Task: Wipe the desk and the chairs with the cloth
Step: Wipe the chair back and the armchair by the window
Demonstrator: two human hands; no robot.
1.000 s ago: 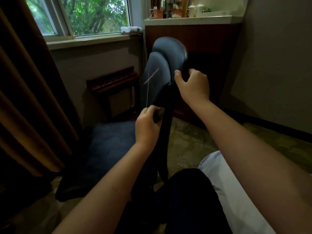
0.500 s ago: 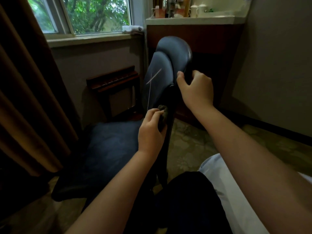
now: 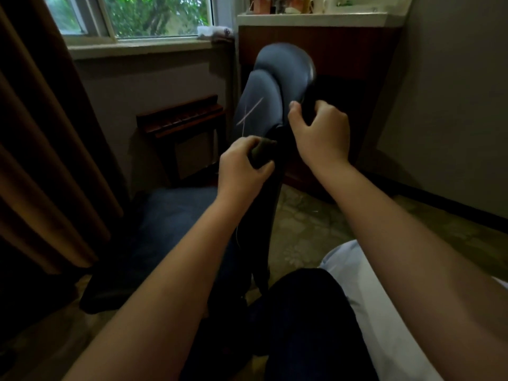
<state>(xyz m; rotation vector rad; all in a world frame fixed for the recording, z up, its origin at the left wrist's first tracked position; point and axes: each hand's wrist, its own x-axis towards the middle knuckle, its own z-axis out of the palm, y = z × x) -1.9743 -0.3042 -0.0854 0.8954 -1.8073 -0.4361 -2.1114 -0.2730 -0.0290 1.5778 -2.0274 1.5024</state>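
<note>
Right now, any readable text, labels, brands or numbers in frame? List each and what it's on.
No text can be read.
Dark emblem on the white bundle on the windowsill: too blurred to read.
Labels on the bottles on the counter: too small, blurred.
Pale lines on the chair back: crossing marks, not lettering.

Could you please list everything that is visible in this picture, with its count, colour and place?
chair: one, blue, centre, backrest seen edge-on
cloth: one, dark, bunched against the backrest edge
curtain: one, brown, left
window: one, white frame, top left
rack: one, dark wood, below the window
counter: one, white top over wood front, behind the chair
wall: grey, right
floor: greenish, patterned, beside the chair
left hand: one, grips the cloth
right hand: one, grips the chair's back edge, higher up
</note>
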